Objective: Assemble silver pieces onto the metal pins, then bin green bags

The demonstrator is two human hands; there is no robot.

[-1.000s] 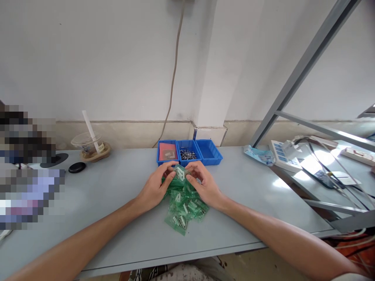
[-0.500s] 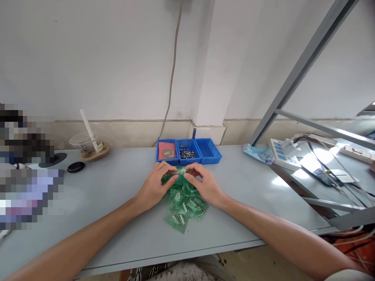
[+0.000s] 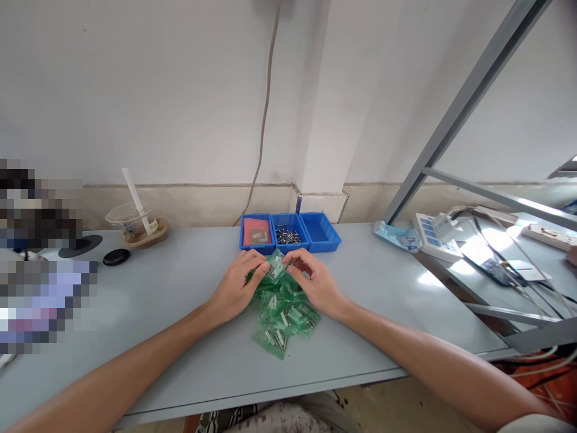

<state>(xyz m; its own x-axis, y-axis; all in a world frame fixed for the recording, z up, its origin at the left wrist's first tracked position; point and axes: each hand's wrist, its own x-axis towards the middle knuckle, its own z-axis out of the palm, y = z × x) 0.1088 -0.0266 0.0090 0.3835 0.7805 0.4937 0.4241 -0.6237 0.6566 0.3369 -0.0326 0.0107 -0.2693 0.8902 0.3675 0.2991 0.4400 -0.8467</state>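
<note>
Table (image 3: 189, 367) | 3 blue bins (image 3: 321, 231) | left hand (image 3: 238, 281), right hand (image 3: 319, 285): grip on 1 green bag (image 3: 276, 266)

Showing bare left hand (image 3: 237, 285) and right hand (image 3: 321, 287); wearing a pale sleeve (image 3: 534, 424) and, below the flat grey table's (image 3: 202, 373) near edge, dark-speckled pale cloth (image 3: 286, 420).

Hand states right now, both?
Left hand: closed, pinching a small green bag.
Right hand: fingers curled at the same bag; firm grip can't be told.

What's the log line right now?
left hand: pinching green packet; right hand: at packet's edge; metal parts: middle blue bin
</note>
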